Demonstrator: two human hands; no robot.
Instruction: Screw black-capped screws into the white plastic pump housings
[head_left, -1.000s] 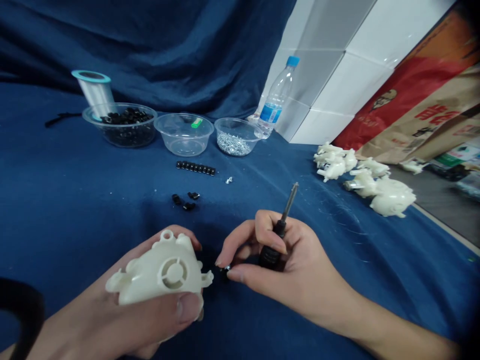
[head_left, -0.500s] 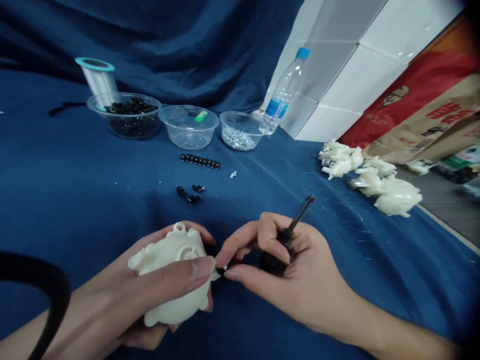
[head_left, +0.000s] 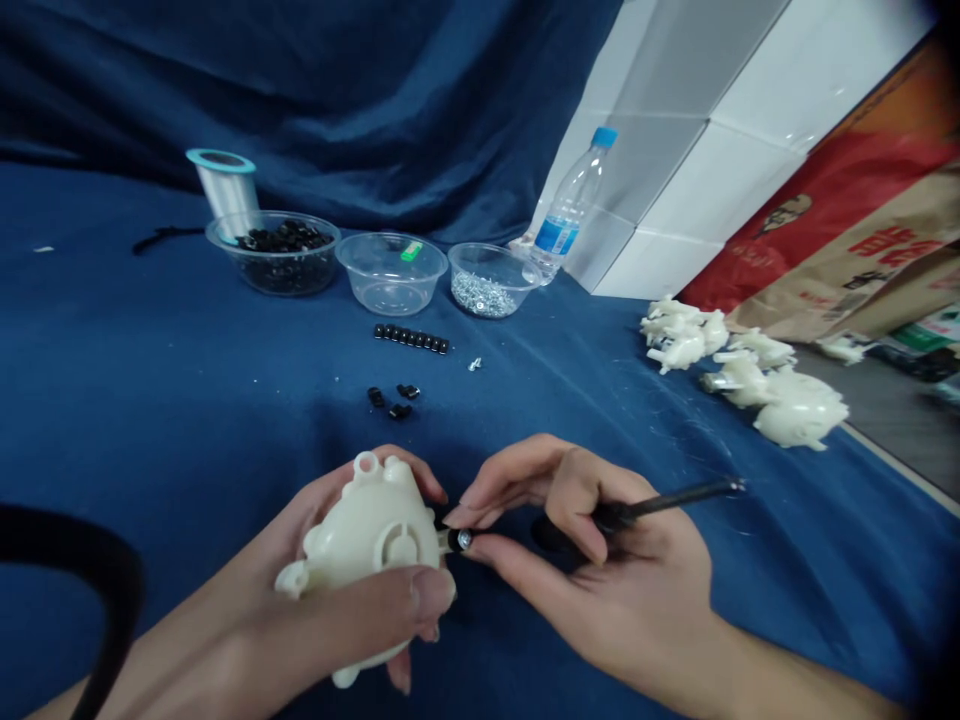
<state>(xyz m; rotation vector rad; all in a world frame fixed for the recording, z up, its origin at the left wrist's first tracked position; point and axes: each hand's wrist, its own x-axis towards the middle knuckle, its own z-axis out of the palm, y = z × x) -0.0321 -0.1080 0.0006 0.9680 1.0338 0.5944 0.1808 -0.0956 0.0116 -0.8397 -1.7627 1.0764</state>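
Observation:
My left hand (head_left: 330, 620) is closed around a cream plastic toy shell (head_left: 371, 535), held low over the blue cloth. My right hand (head_left: 600, 580) pinches a small black and silver part (head_left: 459, 541) between thumb and forefinger, right against the shell's side. A black-handled screwdriver (head_left: 645, 505) is tucked under the other fingers of that hand, its shaft pointing right.
Further back stand a bowl of black parts (head_left: 281, 252), an almost empty clear bowl (head_left: 391, 272), a bowl of screws (head_left: 487, 280), a thread spool (head_left: 223, 185) and a water bottle (head_left: 568, 212). Loose black pieces (head_left: 411, 338) lie mid-cloth. Several cream shells (head_left: 750, 370) are piled right.
My left hand has turned the shell and moved it right, up to the pinched part. The screwdriver shaft has swung from pointing up to lying toward the right.

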